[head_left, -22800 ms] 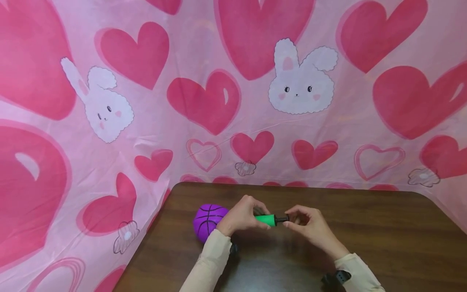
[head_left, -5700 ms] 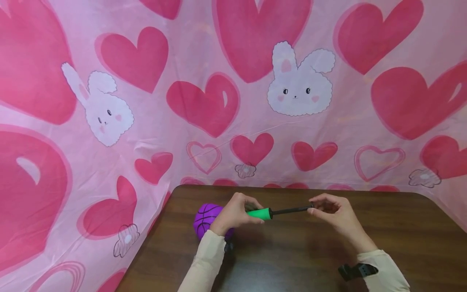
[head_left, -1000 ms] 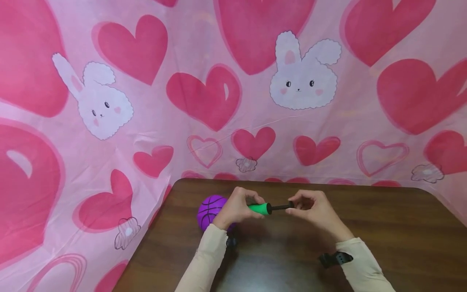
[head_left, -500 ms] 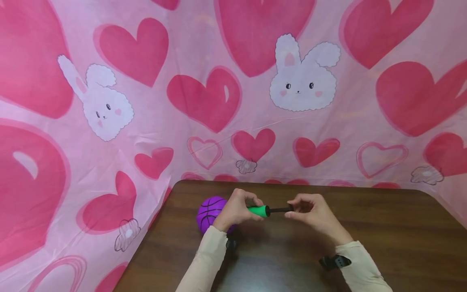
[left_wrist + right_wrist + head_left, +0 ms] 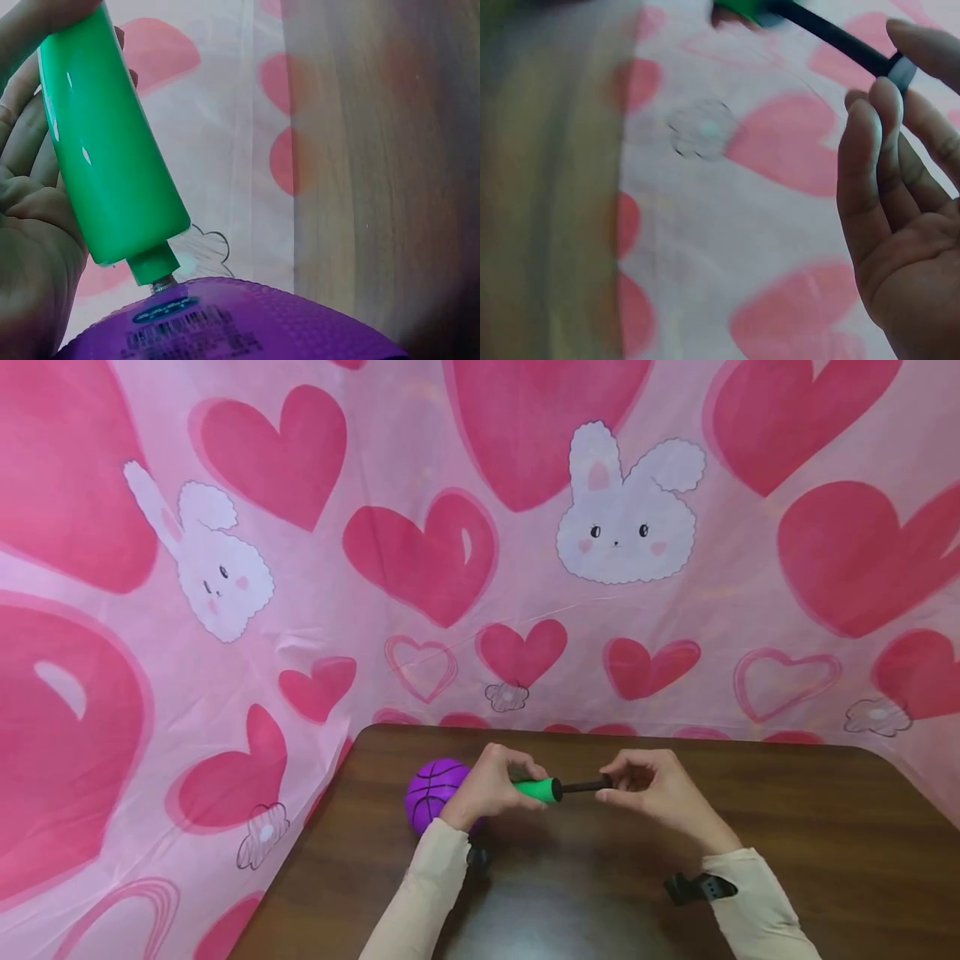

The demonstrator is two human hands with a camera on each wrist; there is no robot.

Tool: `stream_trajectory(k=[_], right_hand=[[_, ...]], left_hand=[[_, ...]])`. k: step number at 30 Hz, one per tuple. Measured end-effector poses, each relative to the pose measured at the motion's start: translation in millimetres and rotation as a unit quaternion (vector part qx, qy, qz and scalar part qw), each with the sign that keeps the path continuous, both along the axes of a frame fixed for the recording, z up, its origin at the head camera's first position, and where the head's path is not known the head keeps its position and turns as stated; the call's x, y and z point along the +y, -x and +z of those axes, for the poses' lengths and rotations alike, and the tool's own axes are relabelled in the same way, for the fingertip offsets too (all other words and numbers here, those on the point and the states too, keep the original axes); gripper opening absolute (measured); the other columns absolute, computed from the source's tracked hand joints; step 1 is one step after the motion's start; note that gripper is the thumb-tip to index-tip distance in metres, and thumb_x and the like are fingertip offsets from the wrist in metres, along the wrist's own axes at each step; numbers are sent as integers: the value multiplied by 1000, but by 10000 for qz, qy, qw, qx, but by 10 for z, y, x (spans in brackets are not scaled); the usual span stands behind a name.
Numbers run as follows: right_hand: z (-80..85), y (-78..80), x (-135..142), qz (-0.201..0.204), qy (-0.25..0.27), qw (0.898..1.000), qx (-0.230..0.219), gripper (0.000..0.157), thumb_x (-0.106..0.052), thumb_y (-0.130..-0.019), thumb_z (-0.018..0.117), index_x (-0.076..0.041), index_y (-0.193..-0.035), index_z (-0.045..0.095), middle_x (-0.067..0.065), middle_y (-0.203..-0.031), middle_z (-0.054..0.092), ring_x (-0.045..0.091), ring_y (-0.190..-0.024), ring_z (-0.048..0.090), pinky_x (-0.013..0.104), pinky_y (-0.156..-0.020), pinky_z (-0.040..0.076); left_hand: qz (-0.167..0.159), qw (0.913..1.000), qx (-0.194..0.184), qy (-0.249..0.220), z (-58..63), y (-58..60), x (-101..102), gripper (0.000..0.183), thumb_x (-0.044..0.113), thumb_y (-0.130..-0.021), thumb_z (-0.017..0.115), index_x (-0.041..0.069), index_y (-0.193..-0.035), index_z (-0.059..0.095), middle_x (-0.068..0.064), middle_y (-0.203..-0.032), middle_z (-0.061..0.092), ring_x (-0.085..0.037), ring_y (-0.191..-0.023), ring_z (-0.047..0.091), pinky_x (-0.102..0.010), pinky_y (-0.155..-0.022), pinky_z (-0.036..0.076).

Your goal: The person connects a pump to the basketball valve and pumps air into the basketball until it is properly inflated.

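Note:
My left hand (image 5: 491, 787) grips the green barrel of a hand pump (image 5: 537, 790), with the thumb and fingers curled round it. In the left wrist view the pump's metal needle (image 5: 163, 284) meets the top of a purple ball (image 5: 247, 322), beside a printed label. The ball shows black basketball lines in the head view, partly hidden behind my left wrist. My right hand (image 5: 652, 787) pinches the end of the black plunger rod (image 5: 840, 39), which is drawn partway out of the barrel.
A brown wooden table (image 5: 570, 893) lies under both hands. Behind it hangs a pink sheet (image 5: 517, 568) printed with hearts and rabbits. Each wrist wears a dark camera, with the right one (image 5: 697, 888) below the sleeve's cuff.
Over the last half second my right hand has moved slightly right, drawing out a little more rod. Some seconds ago the rod was longer; in the oldest frame it was nearly all in.

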State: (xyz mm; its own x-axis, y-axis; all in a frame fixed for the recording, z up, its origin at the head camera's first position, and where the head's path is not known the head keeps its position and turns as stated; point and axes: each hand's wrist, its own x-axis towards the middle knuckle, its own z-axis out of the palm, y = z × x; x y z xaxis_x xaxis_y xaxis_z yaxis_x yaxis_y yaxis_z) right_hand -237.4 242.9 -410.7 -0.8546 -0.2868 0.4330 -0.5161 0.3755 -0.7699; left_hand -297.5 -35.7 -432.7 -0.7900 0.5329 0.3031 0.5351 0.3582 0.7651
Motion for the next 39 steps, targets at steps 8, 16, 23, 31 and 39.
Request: stream_trajectory(k=[8,16,23,31,39], right_hand=[[167,-96,327,-104,-35,9999,-49,19,0,-80,86,-9,-93,76,-8,-74,70,14,-62,62,29,-57,53],[-53,13,-28,77,215,9997,52,19,2,-76,88,-4,-90,77,1,-84,78,4,-64,63,25,-58,56],[-230,60,-301,114,125,9995,-271,18,-8,-81,89,-6,-96,79,8,-82,76,8,-65,65,27,-62,58],[-104,43,-76,190,-237,9992,-271,19,-14,-80,90,-13,-94,78,-2,-76,72,12,-62,63,29,-56,55],[138,-55,370,248,-268,9989,-294,18,-2,-81,86,-9,-95,75,-6,-76,72,12,-63,64,29,-55,54]], left_hand=[[-9,9999,-129,-78,-1,-8,-25,25,12,-67,98,13,-87,83,1,-93,82,-5,-92,72,-24,-83,58],[33,10000,-19,-66,14,-29,-5,24,8,-66,98,12,-82,82,1,-89,81,-4,-89,71,-23,-82,58],[-177,9998,122,28,-20,-22,56,24,5,-67,97,11,-84,82,2,-91,82,-2,-87,70,-24,-89,57],[-127,9999,34,49,-31,-31,46,25,8,-67,98,13,-86,83,4,-92,82,-2,-88,70,-23,-85,57],[-61,10000,-28,-64,-6,-17,-2,24,9,-67,98,12,-86,82,2,-92,81,-3,-90,71,-22,-81,58]])
